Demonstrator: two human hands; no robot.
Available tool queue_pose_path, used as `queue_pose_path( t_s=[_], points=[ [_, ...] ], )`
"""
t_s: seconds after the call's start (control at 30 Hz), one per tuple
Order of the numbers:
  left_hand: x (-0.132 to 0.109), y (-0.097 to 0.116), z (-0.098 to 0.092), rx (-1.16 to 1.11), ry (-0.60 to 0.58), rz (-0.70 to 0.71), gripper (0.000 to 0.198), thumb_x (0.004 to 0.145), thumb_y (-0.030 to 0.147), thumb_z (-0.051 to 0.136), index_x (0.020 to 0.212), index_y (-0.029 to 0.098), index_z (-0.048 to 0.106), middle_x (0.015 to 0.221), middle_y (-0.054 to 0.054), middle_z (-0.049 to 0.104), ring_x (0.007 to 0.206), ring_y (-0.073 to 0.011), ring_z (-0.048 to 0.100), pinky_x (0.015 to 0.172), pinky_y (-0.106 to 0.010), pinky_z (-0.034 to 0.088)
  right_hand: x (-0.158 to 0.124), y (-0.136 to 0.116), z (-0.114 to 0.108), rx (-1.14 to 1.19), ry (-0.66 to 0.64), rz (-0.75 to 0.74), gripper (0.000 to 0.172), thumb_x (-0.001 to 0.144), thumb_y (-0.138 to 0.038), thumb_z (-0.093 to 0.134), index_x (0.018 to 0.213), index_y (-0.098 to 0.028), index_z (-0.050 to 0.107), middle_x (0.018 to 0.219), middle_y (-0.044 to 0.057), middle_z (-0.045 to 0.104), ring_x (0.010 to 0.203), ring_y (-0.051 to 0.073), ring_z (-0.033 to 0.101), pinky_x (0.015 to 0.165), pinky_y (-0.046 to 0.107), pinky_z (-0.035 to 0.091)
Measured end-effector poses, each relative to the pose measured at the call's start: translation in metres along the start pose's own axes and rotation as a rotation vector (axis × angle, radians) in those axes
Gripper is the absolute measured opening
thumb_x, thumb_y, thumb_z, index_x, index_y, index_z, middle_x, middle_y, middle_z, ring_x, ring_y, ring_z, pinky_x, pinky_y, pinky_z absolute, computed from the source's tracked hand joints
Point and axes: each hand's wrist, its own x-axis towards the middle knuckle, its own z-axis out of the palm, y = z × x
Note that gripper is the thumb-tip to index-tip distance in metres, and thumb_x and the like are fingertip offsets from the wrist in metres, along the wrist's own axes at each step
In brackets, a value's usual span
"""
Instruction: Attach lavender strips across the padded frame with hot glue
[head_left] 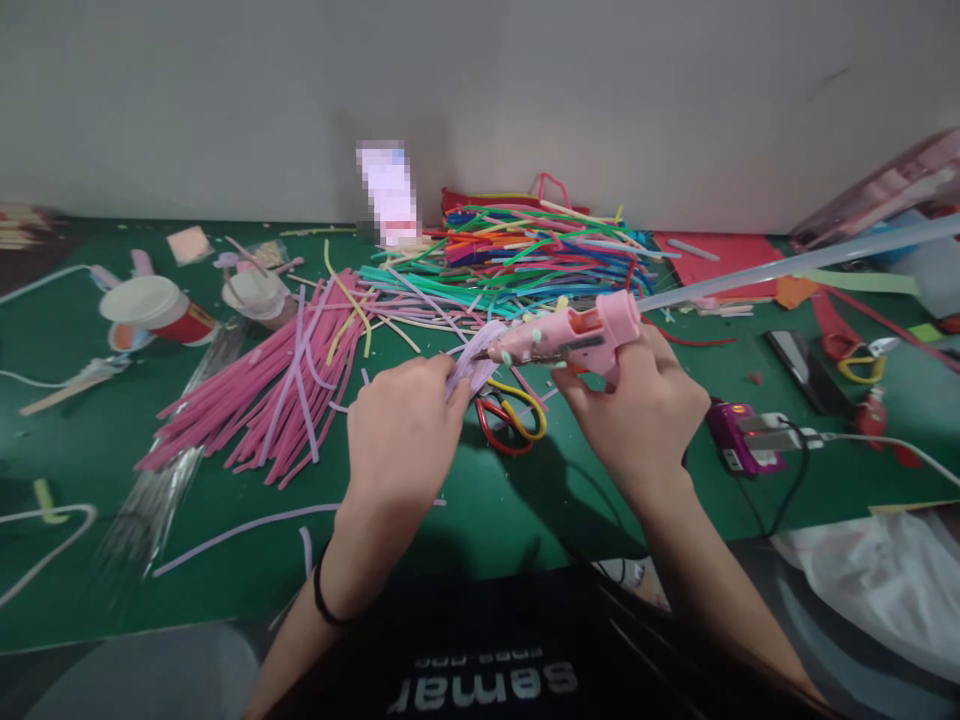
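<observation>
My right hand [637, 405] is wrapped round a pink hot glue gun [551, 335], a long clear glue stick [787, 268] jutting from its back end. The nozzle points left and touches or nearly touches a lilac piece made of pipe cleaners [484, 350]. Pinched by its near left edge, that piece is in my left hand [405, 415], whose fingers partly cover it. Just below lies a pair of scissors [514, 425] with red and yellow handles. To the left a big bundle of pink pipe cleaners [262, 385] is spread out, with a few lilac ones across it.
Multicoloured pipe cleaners [525, 245] are heaped at the back by a blurred phone [390, 195]. Paper cups [161, 310] stand at the left. On the right are a purple power adapter [742, 437] with cables, a dark phone-like slab [804, 370] and more scissors [862, 365].
</observation>
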Motion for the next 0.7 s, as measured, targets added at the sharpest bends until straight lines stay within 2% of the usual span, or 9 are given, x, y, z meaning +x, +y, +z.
queue_pose_path(
  t_s=[0.3, 0.7],
  points=[
    [-0.0008, -0.001, -0.0004, 0.003, 0.007, 0.002, 0.026, 0.094, 0.036, 0.051, 0.086, 0.022, 0.071, 0.083, -0.005, 0.075, 0.076, -0.0266, 0.069, 0.057, -0.033, 0.028, 0.004, 0.0004, 0.0009, -0.012, 0.006, 0.064, 0.043, 0.087, -0.053, 0.056, 0.108, -0.016, 0.064, 0.085, 0.009, 0.067, 0.066, 0.022, 0.062, 0.053, 0.028, 0.033],
    [-0.0007, -0.0004, -0.0006, 0.019, -0.009, -0.007, 0.032, 0.096, 0.039, 0.045, 0.089, 0.022, 0.072, 0.085, -0.006, 0.075, 0.077, -0.0274, 0.068, 0.056, -0.034, 0.029, 0.0021, -0.0029, -0.0031, 0.006, -0.051, 0.028, 0.037, 0.086, -0.048, 0.055, 0.104, -0.017, 0.063, 0.081, 0.006, 0.064, 0.066, 0.02, 0.059, 0.052, 0.027, 0.029]
  ],
)
